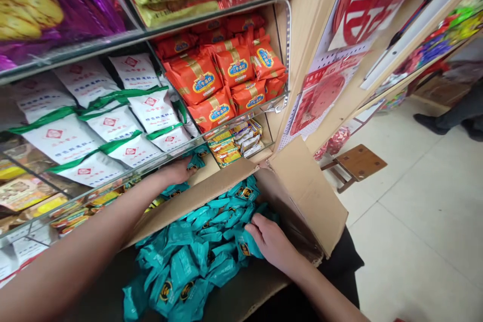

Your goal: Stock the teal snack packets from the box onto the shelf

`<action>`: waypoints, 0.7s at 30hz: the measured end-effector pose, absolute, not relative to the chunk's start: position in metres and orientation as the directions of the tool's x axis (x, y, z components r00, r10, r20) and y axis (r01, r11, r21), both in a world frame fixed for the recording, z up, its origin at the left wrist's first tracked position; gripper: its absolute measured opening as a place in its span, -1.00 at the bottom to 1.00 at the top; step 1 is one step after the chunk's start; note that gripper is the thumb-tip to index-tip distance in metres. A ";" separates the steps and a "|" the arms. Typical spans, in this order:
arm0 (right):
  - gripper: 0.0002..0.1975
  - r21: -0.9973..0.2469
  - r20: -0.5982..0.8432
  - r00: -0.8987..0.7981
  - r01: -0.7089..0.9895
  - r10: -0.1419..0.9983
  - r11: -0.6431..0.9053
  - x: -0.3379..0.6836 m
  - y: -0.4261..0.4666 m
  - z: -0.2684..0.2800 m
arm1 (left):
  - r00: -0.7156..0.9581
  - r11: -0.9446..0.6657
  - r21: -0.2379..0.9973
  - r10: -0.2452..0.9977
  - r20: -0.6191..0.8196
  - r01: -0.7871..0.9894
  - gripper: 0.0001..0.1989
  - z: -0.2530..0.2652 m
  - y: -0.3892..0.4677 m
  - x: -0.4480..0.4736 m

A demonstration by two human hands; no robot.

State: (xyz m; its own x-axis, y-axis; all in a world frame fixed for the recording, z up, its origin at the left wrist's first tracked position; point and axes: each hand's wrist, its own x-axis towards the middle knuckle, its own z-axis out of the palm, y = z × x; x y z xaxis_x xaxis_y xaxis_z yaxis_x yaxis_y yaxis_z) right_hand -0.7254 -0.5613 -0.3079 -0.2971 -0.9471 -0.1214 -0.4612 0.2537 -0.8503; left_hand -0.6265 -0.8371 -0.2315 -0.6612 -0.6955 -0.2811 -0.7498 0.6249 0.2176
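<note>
A cardboard box (298,196) with raised flaps holds a heap of small teal wrapped snack packets (184,266) with dark round logos. Reaching over the box's far flap, my left hand (180,170) is at a low shelf compartment, its fingers closed on a teal packet (199,156). Below that hand, another teal packet (175,189) lies partly hidden by my wrist and the flap. Inside the box, on the right of the heap, my right hand (269,239) pinches a teal packet (245,244) between thumb and fingers.
Glass-fronted shelves hold white-and-green packets (115,123), orange packets (234,68) and small yellow packets (224,146). A wooden panel (302,45) borders them. To the right stand a small wooden stool (360,161) and a person's dark shoe (430,123) on the tiled floor.
</note>
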 end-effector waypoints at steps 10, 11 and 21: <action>-0.75 -0.983 -0.035 -0.433 -0.147 -0.901 0.109 -0.702 -0.556 -0.268 | -0.674 0.468 0.793 -0.732 0.100 -0.391 -0.58 -0.205 -0.637 -0.545; -0.75 -0.980 -0.024 -0.432 -0.170 -0.902 0.108 -0.696 -0.555 -0.267 | -0.629 0.378 0.825 -0.777 0.035 -0.421 -0.54 -0.215 -0.629 -0.542; -0.75 -0.915 0.041 -0.431 -0.379 -0.901 0.140 -0.658 -0.540 -0.283 | -0.578 0.088 0.832 -0.759 -0.299 -0.547 -0.60 -0.249 -0.624 -0.519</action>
State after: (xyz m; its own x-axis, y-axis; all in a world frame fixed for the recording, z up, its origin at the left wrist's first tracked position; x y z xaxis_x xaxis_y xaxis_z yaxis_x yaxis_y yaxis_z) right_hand -0.6583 -0.5405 -0.2828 -0.4314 -0.9012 0.0407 -0.3788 0.1400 -0.9148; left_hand -0.5186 -0.6239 -0.2486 -0.5778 -0.7594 -0.2992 -0.5472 0.0884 0.8323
